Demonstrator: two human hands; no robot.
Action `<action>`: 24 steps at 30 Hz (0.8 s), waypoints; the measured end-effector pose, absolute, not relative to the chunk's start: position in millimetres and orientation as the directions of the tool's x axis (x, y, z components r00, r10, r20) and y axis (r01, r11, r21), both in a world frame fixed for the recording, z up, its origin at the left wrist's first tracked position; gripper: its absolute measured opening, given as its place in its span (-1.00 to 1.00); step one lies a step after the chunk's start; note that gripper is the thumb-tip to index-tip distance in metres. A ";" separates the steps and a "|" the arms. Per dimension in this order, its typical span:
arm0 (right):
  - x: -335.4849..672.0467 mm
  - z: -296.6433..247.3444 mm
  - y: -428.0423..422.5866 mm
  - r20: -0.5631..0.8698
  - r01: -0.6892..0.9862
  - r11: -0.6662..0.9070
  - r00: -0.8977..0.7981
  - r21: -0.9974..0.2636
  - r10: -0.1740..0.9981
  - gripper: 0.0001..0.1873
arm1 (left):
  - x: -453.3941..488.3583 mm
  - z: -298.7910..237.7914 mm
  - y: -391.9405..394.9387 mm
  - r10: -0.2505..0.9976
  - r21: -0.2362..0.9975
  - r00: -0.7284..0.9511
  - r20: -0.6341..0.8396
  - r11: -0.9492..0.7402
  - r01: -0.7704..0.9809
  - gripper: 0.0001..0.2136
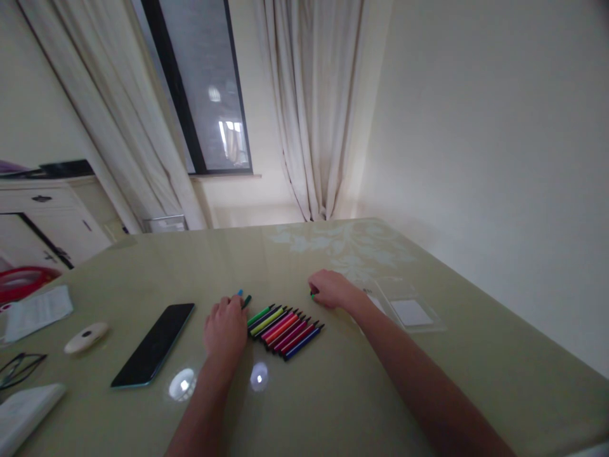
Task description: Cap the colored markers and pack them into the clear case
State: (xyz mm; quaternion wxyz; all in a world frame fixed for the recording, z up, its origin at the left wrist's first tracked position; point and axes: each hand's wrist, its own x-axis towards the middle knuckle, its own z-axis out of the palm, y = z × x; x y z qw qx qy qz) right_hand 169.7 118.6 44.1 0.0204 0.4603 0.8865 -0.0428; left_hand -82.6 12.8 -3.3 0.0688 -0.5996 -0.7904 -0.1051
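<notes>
A slanted row of felt-tip pens [285, 330] in several colours lies on the table, dark caps toward the far right. At its left end my left hand [224, 327] is closed over pens, with a blue pen tip [240, 292] and a dark green pen [247, 301] poking out past the fingers. Beyond the row to the right, my right hand [330, 289] is closed around a green pen [313, 296]; only a small green and dark end shows. Beside the right wrist lies a clear plastic case [431, 320] with a white card inside, partly hidden by the forearm.
Left of my left hand lies a black phone [155, 346]. Farther left are a cream oval object [86, 338], glasses [21, 370], a white paper [40, 312] and a white box-like object [28, 412]. A wall [499, 190] borders the glossy table [361, 393] on the right.
</notes>
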 end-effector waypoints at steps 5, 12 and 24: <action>162.0 48.7 114.8 0.121 0.742 0.647 -0.636 -0.175 0.762 -0.81 | -77.2 -2.0 15.6 0.944 0.122 -0.229 0.236 0.205 0.971 -0.81; 140.3 59.0 99.8 0.219 0.471 0.859 -0.833 -0.199 0.508 -0.77 | -41.5 7.8 19.0 0.931 0.580 0.026 0.365 -0.249 0.776 -0.79; 148.7 56.9 107.7 0.188 0.402 0.904 -0.886 -0.145 0.424 -0.74 | -34.1 19.1 9.5 0.976 0.448 0.053 0.211 -0.145 0.882 -0.68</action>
